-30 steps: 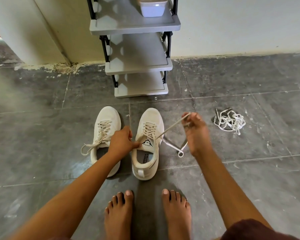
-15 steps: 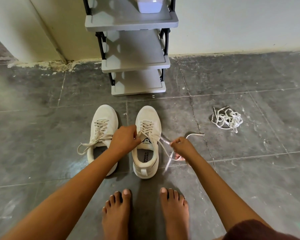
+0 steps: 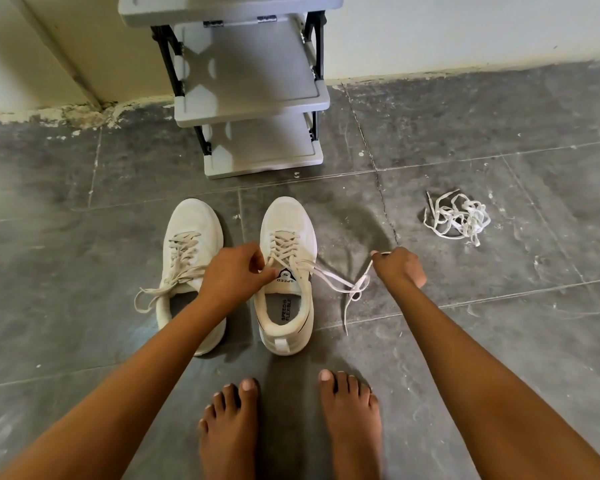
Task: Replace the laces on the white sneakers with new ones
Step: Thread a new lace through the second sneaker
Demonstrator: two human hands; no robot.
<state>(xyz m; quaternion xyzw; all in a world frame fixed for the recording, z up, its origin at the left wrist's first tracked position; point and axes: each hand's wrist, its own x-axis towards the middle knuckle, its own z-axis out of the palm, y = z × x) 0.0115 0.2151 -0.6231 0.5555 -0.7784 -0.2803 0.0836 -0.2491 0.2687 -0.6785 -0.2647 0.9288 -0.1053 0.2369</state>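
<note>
Your right hand [image 3: 399,268] has swung out from the sneaker [image 3: 286,216] on the floor [image 3: 84,271], pinching the end of the old lace [image 3: 329,277]; your left hand [image 3: 234,271] pinches it by the tongue [image 3: 286,277]. A knot [image 3: 357,289] may remain midway, so unlacing has barely begun.

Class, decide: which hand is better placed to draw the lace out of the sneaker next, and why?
Right. The right hand pinches the lace out to the side; the left hand grips the sneaker at its tongue, steadying it.
</note>
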